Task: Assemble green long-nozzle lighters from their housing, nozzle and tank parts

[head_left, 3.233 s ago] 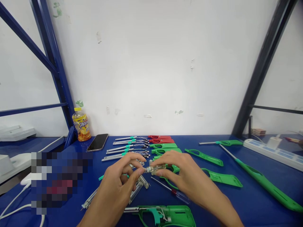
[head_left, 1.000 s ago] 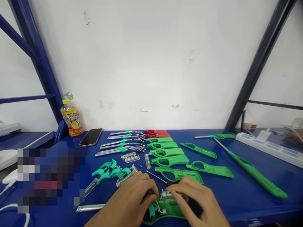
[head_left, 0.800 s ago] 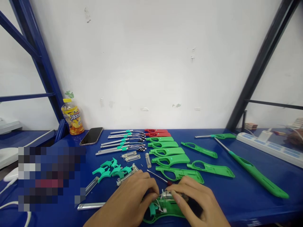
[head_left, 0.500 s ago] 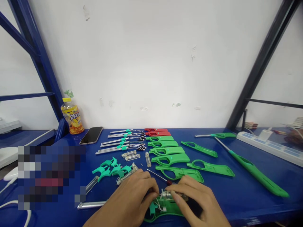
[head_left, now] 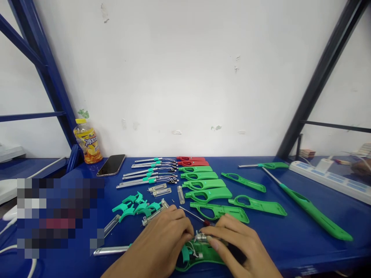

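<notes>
My right hand (head_left: 239, 241) grips a clear lighter fuel tank (head_left: 202, 237) with a metal valve at its left end. My left hand (head_left: 169, 239) is closed beside that valve, thumb and finger pinched together; what lies between them is hidden. Beneath both hands is a green lighter handle half (head_left: 207, 262), hollow side up. Inside it sit a teal trigger (head_left: 185, 255) and white wires with a small white end (head_left: 199, 255). A silver lighter tube (head_left: 111, 250) sticks out left past my left wrist. Just behind my hands lies a red-handled screwdriver (head_left: 191, 212).
Teal triggers (head_left: 143, 208) and clear tanks (head_left: 162, 191) lie left of centre. Behind are wired tubes (head_left: 136, 182), green handle halves (head_left: 208, 194) and red ones (head_left: 191, 163). Whole lighters (head_left: 313, 210) and a power strip (head_left: 333, 181) are right; a phone (head_left: 111, 165) and bottle (head_left: 88, 143) left.
My right hand and the fuel tank have shifted very slightly left, toward my left fingers. Everything else on the table stays where it was.
</notes>
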`<state>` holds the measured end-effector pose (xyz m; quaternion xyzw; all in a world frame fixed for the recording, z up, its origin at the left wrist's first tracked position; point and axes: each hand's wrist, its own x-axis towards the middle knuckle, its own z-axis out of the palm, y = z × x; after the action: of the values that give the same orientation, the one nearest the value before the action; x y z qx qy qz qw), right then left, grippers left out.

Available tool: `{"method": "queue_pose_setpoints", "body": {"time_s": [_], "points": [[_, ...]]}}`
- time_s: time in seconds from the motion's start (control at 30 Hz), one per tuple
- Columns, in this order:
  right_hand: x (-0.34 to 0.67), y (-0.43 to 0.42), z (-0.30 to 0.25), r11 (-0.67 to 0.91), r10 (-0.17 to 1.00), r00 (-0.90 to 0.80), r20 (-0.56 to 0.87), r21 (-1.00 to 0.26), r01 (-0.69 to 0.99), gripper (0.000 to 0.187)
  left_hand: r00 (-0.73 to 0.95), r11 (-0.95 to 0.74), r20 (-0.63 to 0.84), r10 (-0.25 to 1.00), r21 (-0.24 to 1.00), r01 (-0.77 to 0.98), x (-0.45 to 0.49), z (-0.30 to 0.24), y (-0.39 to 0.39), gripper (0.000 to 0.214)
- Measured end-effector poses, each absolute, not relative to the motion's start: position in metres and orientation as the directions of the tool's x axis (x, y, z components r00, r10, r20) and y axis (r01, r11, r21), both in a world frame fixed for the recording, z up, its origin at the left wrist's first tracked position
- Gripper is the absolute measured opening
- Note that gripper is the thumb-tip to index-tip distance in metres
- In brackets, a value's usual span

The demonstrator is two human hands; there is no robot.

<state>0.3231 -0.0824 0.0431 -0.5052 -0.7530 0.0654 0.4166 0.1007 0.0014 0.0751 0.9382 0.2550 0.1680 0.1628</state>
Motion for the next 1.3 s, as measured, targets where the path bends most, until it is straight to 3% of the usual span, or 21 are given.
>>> {"method": "queue_pose_setpoints", "body": {"time_s": [0.33,0.6,0.87,1.3], "points": [[0.323,-0.083,0.045,0.49,0.817,-0.161,0.554,-0.519,0.7,0.024,0.832,-0.862,0.286,0.475,0.341,0.375,0.1,0.072,0.003,0.025],[0.324,-0.083,0.042,0.493,0.821,-0.173,0.545,-0.521,0.697,0.023,0.827,-0.847,0.261,0.498,0.351,0.399,0.101,0.072,0.002,0.024],[0.327,-0.084,0.041,0.443,0.837,-0.141,0.528,-0.503,0.742,0.022,0.75,-0.688,0.119,0.65,0.511,0.515,0.099,0.08,0.003,0.014],[0.325,-0.083,0.04,0.474,0.825,-0.155,0.543,-0.517,0.713,0.024,0.797,-0.747,0.098,0.596,0.43,0.506,0.1,0.087,0.0,0.023]]}}
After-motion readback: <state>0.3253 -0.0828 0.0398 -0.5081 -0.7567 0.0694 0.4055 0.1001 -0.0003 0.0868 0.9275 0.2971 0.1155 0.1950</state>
